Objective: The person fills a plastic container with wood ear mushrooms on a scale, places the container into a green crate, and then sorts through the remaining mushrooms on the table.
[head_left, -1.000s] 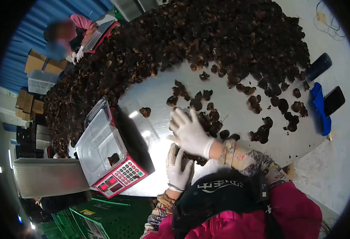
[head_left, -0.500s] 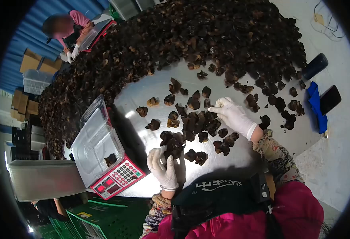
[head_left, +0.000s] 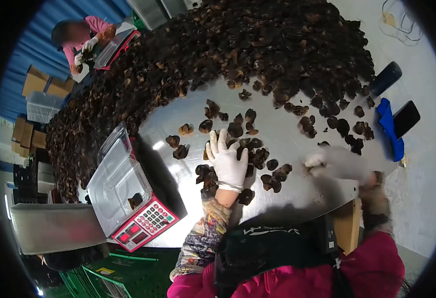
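Note:
My left hand [head_left: 226, 161], in a white glove, reaches over the loose wood ear mushrooms [head_left: 260, 156] in the middle of the metal table [head_left: 188, 184]. Its fingers are stretched out and apart above the pieces, and it partly hides some of them. My right hand [head_left: 334, 163], also gloved, is to the right of these pieces, near the table's front right. Motion smears it, so its fingers and anything in them cannot be made out. A clear plastic box [head_left: 118, 184] with a wood ear piece [head_left: 135, 200] in it rests on the red scale [head_left: 146, 223].
A large heap of wood ear mushrooms [head_left: 257, 44] covers the back and left of the table. At the right lie a phone [head_left: 407, 119], a blue cloth [head_left: 389, 131] and a dark bottle [head_left: 386, 78]. Green crates [head_left: 128, 273] stand below. Another person [head_left: 86, 37] works at the far left.
My left hand has moved up and right over the loose pieces, its fingers spreading. My right hand has pulled away to the right and down. The other person's hands have risen.

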`<state>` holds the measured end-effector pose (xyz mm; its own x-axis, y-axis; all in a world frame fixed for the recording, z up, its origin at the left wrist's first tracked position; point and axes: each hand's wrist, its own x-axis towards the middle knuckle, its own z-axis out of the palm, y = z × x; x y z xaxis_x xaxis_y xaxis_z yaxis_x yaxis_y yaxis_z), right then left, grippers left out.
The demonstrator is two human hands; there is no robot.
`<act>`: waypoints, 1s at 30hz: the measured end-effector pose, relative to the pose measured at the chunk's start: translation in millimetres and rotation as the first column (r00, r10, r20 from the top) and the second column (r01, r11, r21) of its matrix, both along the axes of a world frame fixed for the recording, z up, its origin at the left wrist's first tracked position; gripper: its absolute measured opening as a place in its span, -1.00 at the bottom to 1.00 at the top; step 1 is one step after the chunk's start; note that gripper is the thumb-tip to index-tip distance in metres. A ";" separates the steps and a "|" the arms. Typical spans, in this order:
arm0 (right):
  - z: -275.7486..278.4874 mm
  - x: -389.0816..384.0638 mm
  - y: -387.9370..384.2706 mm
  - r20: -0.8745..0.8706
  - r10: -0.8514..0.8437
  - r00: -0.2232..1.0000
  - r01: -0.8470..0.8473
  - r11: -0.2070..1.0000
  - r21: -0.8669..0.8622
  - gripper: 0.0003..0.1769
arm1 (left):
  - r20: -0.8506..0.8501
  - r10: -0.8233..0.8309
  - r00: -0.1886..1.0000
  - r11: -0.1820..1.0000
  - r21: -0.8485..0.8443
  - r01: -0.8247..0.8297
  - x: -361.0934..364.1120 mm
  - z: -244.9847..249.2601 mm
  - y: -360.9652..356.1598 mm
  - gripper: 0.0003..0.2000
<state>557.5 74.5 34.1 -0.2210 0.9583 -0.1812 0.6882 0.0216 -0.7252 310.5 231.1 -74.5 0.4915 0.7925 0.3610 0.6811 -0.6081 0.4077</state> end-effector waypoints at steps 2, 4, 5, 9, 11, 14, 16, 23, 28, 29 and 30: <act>29.5 11.5 -18.1 0.018 0.126 0.992 -0.118 0.962 -0.245 -0.76 | 0.148 -0.018 0.989 1.000 0.011 0.017 -2.8 5.3 -1.7 -0.78; 31.2 10.1 -35.4 0.002 -0.202 0.979 0.199 0.962 -0.188 -0.70 | 0.381 -0.116 0.917 0.992 -0.001 0.125 -3.3 15.4 -12.9 -0.78; 20.1 -1.2 -29.9 -0.088 -0.269 0.959 0.266 0.963 -0.051 -0.69 | 0.364 -0.156 0.918 0.986 -0.003 0.169 -2.7 26.0 -23.1 -0.78; -22.5 -64.2 0.4 -0.481 -0.457 0.748 0.545 0.837 0.053 -0.75 | 0.249 -0.348 0.904 0.934 0.015 0.356 -7.5 55.5 -56.3 -0.70; -22.5 -75.7 11.1 -0.470 -0.412 0.781 0.458 0.889 -0.019 -0.77 | 0.225 -0.383 0.896 0.921 0.025 0.388 -12.0 58.7 -65.1 -0.69; -28.0 -83.4 15.4 -0.452 -0.346 0.822 0.349 0.934 -0.080 -0.81 | 0.217 -0.339 0.915 0.937 -0.006 0.349 -16.9 64.8 -72.1 -0.73; -27.0 -82.7 14.8 -0.236 -0.275 0.932 0.310 0.942 0.128 -0.75 | 0.244 -0.337 0.910 0.936 -0.020 0.352 -18.1 61.3 -75.0 -0.74; -31.9 -85.8 5.0 -0.320 -0.336 0.886 0.355 0.935 0.001 -0.87 | 0.246 -0.351 0.904 0.927 -0.046 0.373 -18.0 55.9 -78.8 -0.77; -39.3 -86.3 -3.1 -0.534 -0.382 0.754 0.341 0.923 -0.179 -0.79 | 0.238 -0.358 0.903 0.921 -0.067 0.384 -26.8 42.4 -87.4 -0.76; -38.4 -87.4 -4.0 -0.532 -0.404 0.744 0.309 0.914 -0.262 -0.81 | 0.242 -0.354 0.903 0.924 -0.062 0.378 -28.4 41.4 -89.8 -0.76; -38.2 -89.0 -5.1 -0.527 -0.426 0.735 0.275 0.898 -0.344 -0.84 | 0.242 -0.349 0.905 0.925 -0.064 0.374 -30.0 40.6 -92.0 -0.76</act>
<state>468.5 69.4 -4.1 -0.0117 0.9353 -0.3538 0.0623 -0.3524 -0.9338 280.5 139.1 -33.8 0.6686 0.6155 0.4173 0.3074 -0.7398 0.5985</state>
